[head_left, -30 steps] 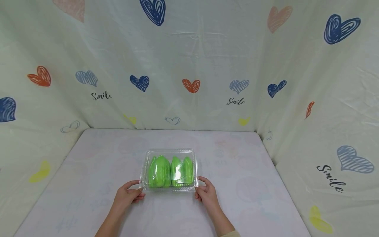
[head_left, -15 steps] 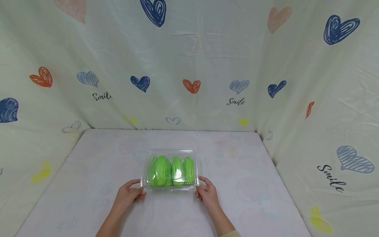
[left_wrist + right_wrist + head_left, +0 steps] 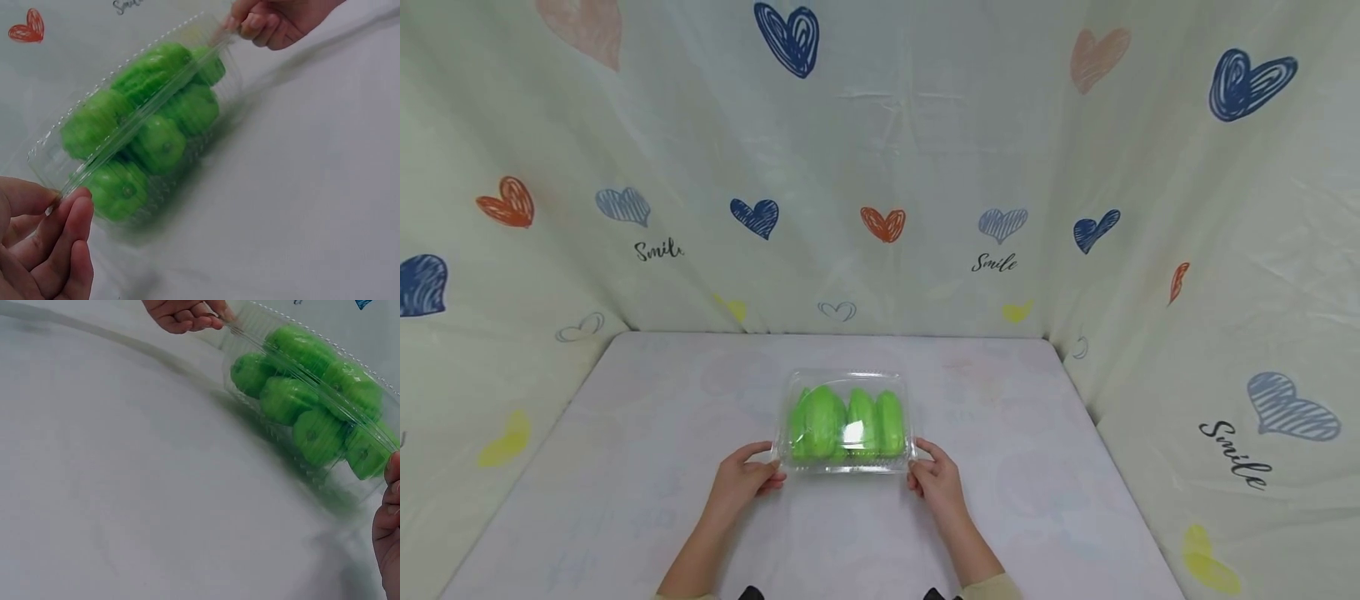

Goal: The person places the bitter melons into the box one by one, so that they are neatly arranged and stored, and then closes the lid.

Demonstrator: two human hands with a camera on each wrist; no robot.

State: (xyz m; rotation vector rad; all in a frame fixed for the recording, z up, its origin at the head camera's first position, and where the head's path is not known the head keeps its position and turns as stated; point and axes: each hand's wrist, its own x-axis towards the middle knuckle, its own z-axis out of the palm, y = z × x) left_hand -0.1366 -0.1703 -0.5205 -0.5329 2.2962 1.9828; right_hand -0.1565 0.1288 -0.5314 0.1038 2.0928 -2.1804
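Note:
A clear plastic clamshell box (image 3: 848,468) is held between both hands, in front of me over the middle of the table. Inside lie several bright green, plump, elongated vegetables (image 3: 822,421) with rounded ends, bumpy or ridged. My left hand (image 3: 741,481) pinches the near left corner of the box's rim between thumb and fingers. At the opposite near corner, my right hand (image 3: 940,483) pinches the rim likewise. The left wrist view shows the box's lid seam (image 3: 125,134) running from one hand to the other, and a shadow falls on the table close under it.
The table (image 3: 625,467) has a pale cover with faint prints. A light curtain (image 3: 940,167) with printed hearts and the word Smile hangs along its back and both sides. Two small dark objects (image 3: 751,593) poke in at the bottom edge of the head view.
Both hands, still pinching the rim, have shifted the box to the right and a little up in the head view. The head view itself has tilted slightly.

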